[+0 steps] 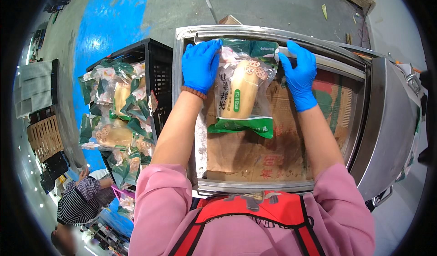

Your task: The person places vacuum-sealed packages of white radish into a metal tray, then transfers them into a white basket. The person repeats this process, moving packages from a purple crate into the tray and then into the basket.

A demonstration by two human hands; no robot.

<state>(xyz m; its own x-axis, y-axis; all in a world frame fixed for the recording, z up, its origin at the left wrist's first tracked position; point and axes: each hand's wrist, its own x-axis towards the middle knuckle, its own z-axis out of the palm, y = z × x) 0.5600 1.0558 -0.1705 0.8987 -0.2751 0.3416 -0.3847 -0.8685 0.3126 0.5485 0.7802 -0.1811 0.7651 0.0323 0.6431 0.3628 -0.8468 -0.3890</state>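
A clear and green plastic bag (244, 88) with a pale lotus root section inside lies over the cardboard lining (239, 153) of a stainless-steel packing machine chamber (201, 184). Its open-looking upper end rests at the far rim, and the green band points towards me. My left hand (201, 65), in a blue glove, pinches the bag's upper left corner. At the upper right corner is my gloved right hand (300, 75), thumb and forefinger apart. Its thumb is close to the bag's edge; whether it touches is unclear.
Left of the chamber, a black plastic crate (160, 75) is heaped with similar bagged lotus roots (114, 133). A steel housing (385, 126) borders the right side. Another person (82, 198) is at lower left. Beyond the far rim stands a pole (210, 8) held by a hand.
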